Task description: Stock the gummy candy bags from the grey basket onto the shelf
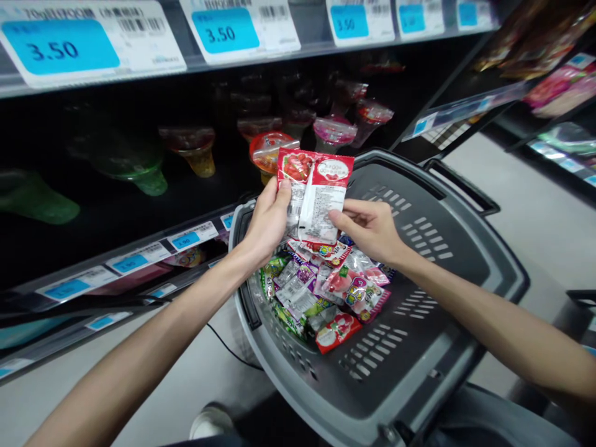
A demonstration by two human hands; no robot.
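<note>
Currently both forearms reach up and inward from the lower corners, wrists above the basket. Left hand: closed in a pinch on the left edge of a red-and-white packet, thumb flat on the printed face. Right hand: half curled, thumb on the packet's lower right, closed lightly on that edge. Packet is tilted, back seam facing the camera, above the basket's far-left part.

Hidden: left fingertips, behind the packet; right fingers partly so. Fine print illegible. Both upper arms cut off by the frame. Cup-shaped jellies at the shelf's back fade into dark.

Edges: basket's left rim stands close to the lower shelf edge. Loose packets crowd the basket's left half; bare slotted surface lies right of them. Pale floor shows beyond the right rim.
</note>
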